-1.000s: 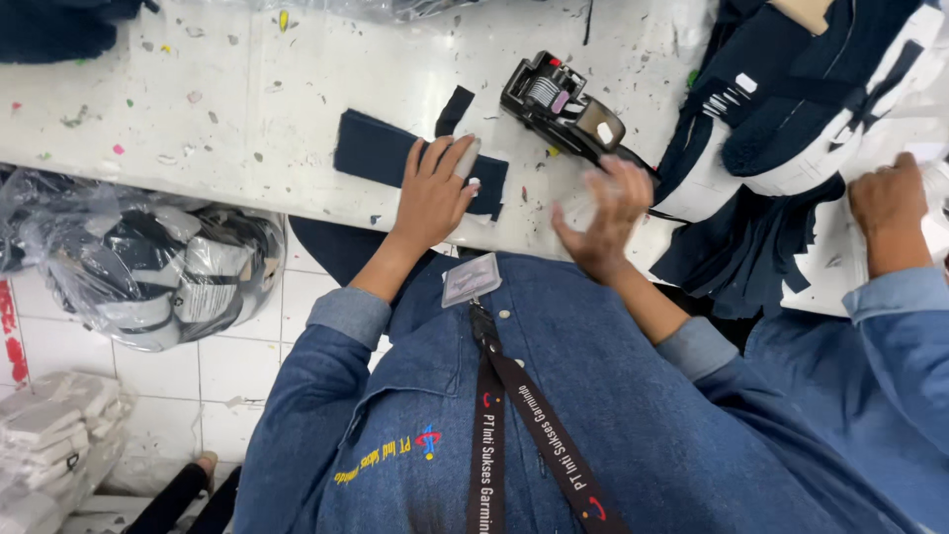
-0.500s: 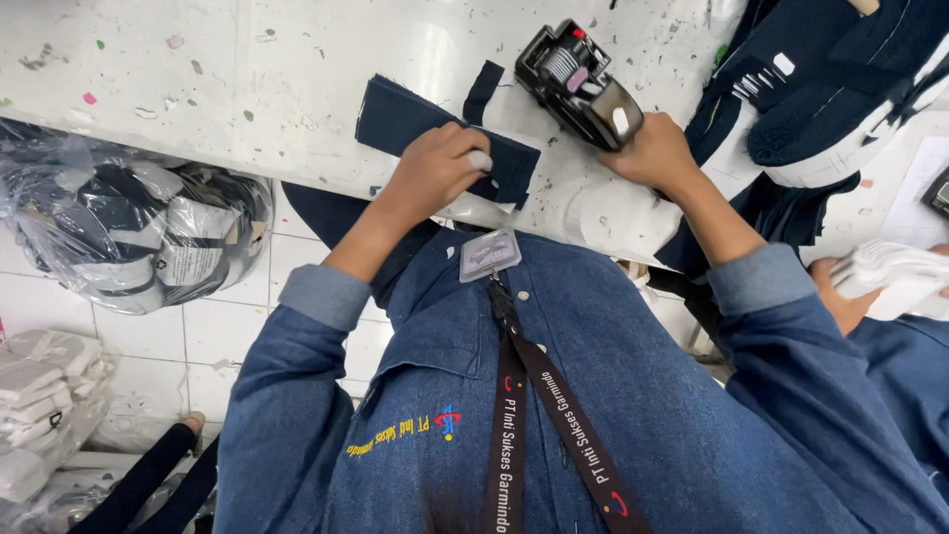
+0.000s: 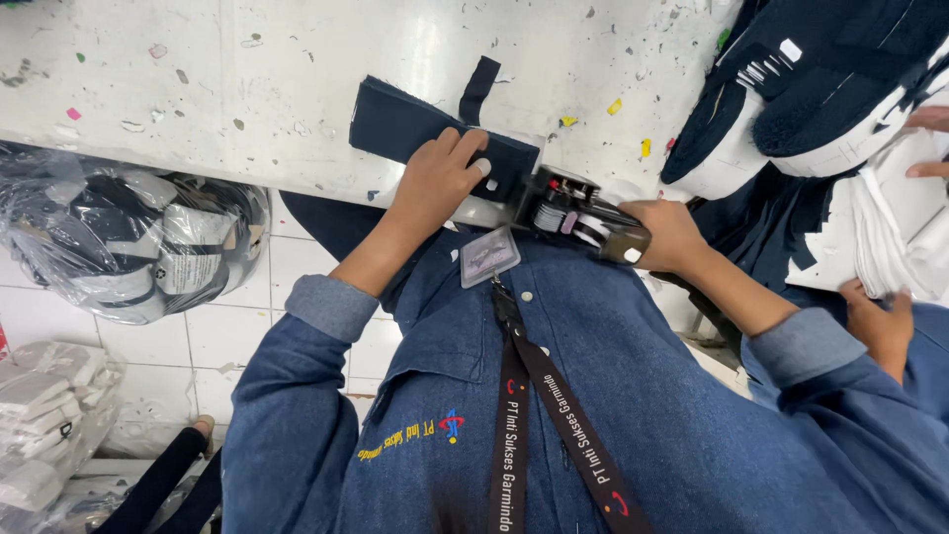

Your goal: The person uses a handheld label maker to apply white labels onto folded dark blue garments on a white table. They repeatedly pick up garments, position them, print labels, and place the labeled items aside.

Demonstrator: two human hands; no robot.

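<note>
Head view: our left hand (image 3: 440, 178) presses flat, fingers spread, on the navy cloth piece (image 3: 420, 129) at the table (image 3: 198, 89) edge. Our right hand (image 3: 667, 232) grips the label gun (image 3: 573, 213), its nose touching the cloth; no label shows yet.

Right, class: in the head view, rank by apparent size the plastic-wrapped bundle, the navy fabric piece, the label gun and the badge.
1. Plastic-wrapped bundle
2. Navy fabric piece
3. Label gun
4. Badge

The badge lies nearer the camera, yet looks smallest.
</note>
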